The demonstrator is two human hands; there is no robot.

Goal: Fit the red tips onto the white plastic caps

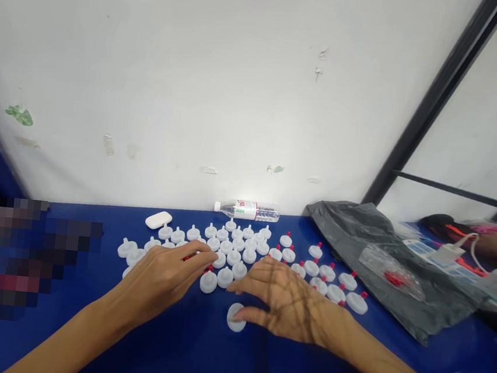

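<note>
Many translucent white nozzle caps (225,247) stand spout-up in a cluster on the blue table. Some, mainly at the right, carry small red tips (364,295). My left hand (170,273) reaches over the left part of the cluster, fingers outstretched and its thumb mostly hidden. Its fingertips are beside a red-tipped cap (208,282). My right hand (285,301) is spread over the near right side, thumb apart from the fingers. That thumb touches a single round cap (236,320) lying nearer to me than the cluster. Both hands cover some caps.
Against the wall lies a clear water bottle (246,210). A white oval object (158,220) rests behind the caps at left. To the right, a grey plastic sheet (354,226) bears a clear bag (392,273) with red pieces. Beyond it are power strips (439,260) and cables.
</note>
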